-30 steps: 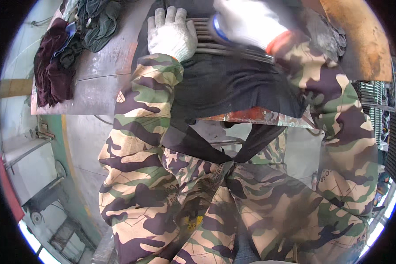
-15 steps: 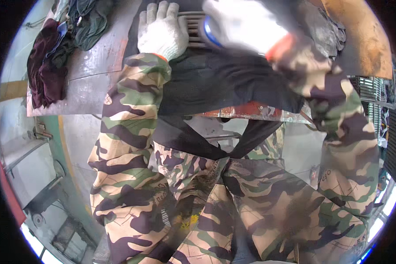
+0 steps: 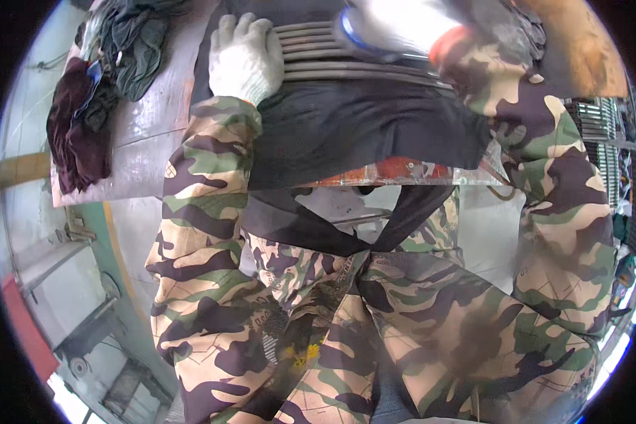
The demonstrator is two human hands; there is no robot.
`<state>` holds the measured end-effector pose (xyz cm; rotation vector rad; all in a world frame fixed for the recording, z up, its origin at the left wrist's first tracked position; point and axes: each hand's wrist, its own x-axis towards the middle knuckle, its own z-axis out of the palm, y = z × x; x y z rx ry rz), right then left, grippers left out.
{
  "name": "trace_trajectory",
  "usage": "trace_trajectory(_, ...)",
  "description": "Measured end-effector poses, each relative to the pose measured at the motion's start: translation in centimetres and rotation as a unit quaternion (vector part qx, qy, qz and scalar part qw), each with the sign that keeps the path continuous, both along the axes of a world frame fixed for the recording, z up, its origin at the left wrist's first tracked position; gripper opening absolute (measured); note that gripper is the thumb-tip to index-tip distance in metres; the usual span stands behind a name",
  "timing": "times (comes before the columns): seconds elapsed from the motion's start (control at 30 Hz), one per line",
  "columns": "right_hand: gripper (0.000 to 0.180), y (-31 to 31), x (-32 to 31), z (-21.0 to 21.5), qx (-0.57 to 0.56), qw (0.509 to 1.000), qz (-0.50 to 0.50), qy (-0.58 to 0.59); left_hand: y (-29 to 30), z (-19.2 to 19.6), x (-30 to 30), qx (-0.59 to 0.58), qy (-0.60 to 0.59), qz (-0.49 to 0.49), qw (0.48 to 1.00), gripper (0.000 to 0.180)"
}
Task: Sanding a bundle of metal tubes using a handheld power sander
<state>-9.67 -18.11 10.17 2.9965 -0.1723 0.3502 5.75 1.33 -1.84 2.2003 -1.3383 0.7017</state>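
My left hand (image 3: 245, 60), in a white knit glove, lies flat with its fingers stretched at the left ends of several slim grey metal rods (image 3: 307, 46). The rods lie side by side on a black cloth (image 3: 346, 131) spread over the table. Over their right part is my right hand (image 3: 406, 25), in a white glove with an orange cuff. Motion smears it, and its fingers cannot be made out. A curved blue edge (image 3: 349, 32) shows at its left side; what it belongs to is unclear.
Dark green and maroon cloths (image 3: 78, 134) lie on the metal tabletop (image 3: 148, 145) at left. A grey crumpled cloth (image 3: 526, 32) sits at far right beside a brown board (image 3: 579, 46). Stacked metal bars (image 3: 601, 141) stand beyond the table's right side.
My right hand has moved to the right along the rods, so more of their length shows. My left hand has shifted slightly left and nearer in the view, still flat.
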Motion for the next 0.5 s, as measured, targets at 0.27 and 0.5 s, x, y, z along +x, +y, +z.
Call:
trace_trajectory(0.27,0.027,-2.7,-3.7,-0.5,-0.029,0.999,0.024,0.014,-0.9,0.1,-0.7,0.010,0.053,0.031,0.998,0.026)
trace_trajectory(0.5,0.021,-2.6,-6.9,0.5,0.028,0.993,0.109,0.019,-0.1,1.5,-0.2,0.101,0.080,0.039,0.991,0.026)
